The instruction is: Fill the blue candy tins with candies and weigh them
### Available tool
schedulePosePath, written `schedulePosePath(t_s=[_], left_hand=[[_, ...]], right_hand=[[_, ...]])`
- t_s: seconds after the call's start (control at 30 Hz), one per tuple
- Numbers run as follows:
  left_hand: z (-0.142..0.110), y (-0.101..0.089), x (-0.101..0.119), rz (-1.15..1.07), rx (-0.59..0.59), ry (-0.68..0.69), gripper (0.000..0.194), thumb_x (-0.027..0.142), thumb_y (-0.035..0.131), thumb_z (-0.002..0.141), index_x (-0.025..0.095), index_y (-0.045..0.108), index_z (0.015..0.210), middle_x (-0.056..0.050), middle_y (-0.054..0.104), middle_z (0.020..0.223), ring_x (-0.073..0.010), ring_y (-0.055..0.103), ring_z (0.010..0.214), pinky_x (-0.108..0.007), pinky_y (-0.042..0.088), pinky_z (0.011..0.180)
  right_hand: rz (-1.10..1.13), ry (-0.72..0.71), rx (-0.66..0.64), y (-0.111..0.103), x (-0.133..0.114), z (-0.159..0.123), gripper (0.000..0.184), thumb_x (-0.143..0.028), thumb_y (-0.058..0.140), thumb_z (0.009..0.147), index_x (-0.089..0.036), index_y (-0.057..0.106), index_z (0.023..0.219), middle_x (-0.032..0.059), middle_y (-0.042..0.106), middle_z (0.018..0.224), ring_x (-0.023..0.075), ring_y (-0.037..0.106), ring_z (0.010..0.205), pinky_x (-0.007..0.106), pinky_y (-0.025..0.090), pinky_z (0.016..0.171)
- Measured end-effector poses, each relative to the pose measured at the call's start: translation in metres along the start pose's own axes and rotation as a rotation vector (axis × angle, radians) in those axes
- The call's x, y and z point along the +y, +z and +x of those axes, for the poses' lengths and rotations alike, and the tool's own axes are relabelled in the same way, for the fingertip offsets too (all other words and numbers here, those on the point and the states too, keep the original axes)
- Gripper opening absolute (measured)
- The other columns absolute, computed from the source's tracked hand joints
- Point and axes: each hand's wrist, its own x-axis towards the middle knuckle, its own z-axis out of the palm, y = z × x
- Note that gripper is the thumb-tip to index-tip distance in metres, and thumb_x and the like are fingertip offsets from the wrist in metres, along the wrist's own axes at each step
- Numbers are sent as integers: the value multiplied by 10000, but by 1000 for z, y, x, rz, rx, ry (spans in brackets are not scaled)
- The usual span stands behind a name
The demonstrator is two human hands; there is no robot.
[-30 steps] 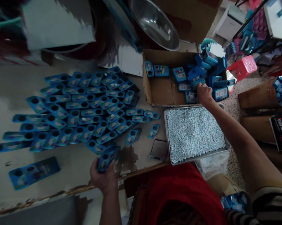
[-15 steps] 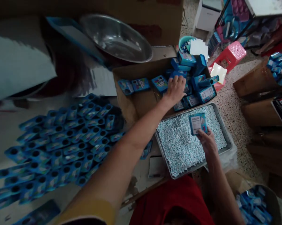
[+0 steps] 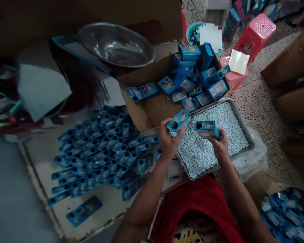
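My left hand [image 3: 170, 141] is closed around a small blue box [image 3: 180, 118] with a round dark hole at one end. In my right hand [image 3: 220, 144] is a second blue box [image 3: 206, 128], tilted, its hole facing up and left. Both boxes are held above a metal tray [image 3: 251, 145] filled with small pale blue and white pellets [image 3: 207, 158]. Behind the tray, a cardboard carton [image 3: 152, 116] holds several more blue boxes [image 3: 217, 89], lying jumbled at its right end. What is inside the two held boxes cannot be seen.
Rows of blue boxes [image 3: 98, 152] stand on the table [image 3: 37, 155] to the left. Behind the carton sits a large metal bowl [image 3: 126, 50]. Pink stools [image 3: 260, 28] and brown cartons [image 3: 288, 67] are on the floor at right; a bag of blue boxes [image 3: 285, 212] is lower right.
My left hand has come back from the carton toward me with a blue box in it. My right hand has turned its box so the hole shows. The view has shifted.
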Motion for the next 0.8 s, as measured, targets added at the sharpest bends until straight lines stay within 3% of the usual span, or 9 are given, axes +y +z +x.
schedulePosePath(t_s=[0.13,0.23,0.3,0.37,0.43,0.53,0.67,0.73,0.8], left_hand=[[-35,8,-11,-167,-1,-325,555,577,949,804,219,700,1147,-42,802,1086,-225,778,986,-373,652,974],[-47,11,-25,-306,-129,-458,606,668,935,800,231,719,1159,-63,815,1169,-254,792,1099,-405,638,1068],[-59,13,-28,-415,-216,-521,647,790,837,858,242,725,1183,-86,807,1224,-269,793,1155,-404,643,1062],[-73,16,-24,-474,-231,-533,759,926,708,873,250,708,1218,-108,794,1246,-277,793,1164,-394,656,1015],[-87,22,-16,-439,-161,-491,848,943,778,787,255,661,1268,-105,780,1243,-269,794,1118,-370,660,965],[-101,33,-2,-277,5,-441,901,683,1028,641,243,590,1293,-70,765,1205,-232,784,1022,-338,651,932],[-116,43,6,-173,63,-463,724,571,972,733,212,597,1238,-61,754,1167,-213,765,976,-346,646,937],[-124,34,6,-146,24,-467,706,580,949,762,212,601,1253,-74,750,1197,-228,766,1015,-374,647,978],[-126,10,6,-63,-57,-435,752,611,973,740,221,608,1270,-98,743,1250,-271,767,1114,-427,644,1039]], right_hand=[[67,174,-123,-7,6,-8,660,-318,1050,615,-293,689,1168,-28,796,1078,186,736,945,317,610,903],[76,306,-250,-18,13,-12,661,-352,1095,574,-281,714,1110,-21,805,1008,193,740,895,312,609,849],[82,339,-286,-20,18,-14,658,-364,1107,565,-275,738,1102,-17,808,986,197,737,882,314,607,833],[89,340,-263,-15,23,-18,684,-350,1119,542,-273,761,1120,-14,817,1008,197,735,896,313,608,840],[111,344,-224,-8,27,-25,682,-352,1123,538,-274,768,1115,-14,816,1018,192,730,903,307,613,842],[129,351,-163,3,36,-41,604,-416,1088,637,-274,750,1117,-9,799,1036,183,723,914,300,625,836],[123,320,-26,10,52,-59,758,-337,1082,600,-299,703,1255,-14,789,1129,188,741,1024,303,637,946],[211,399,-90,8,60,-63,793,-331,1062,572,-303,706,1280,-7,809,1134,213,766,1028,335,652,972],[307,499,-199,0,65,-66,682,-381,1027,570,-286,746,1184,8,833,1060,246,788,961,365,679,911]])
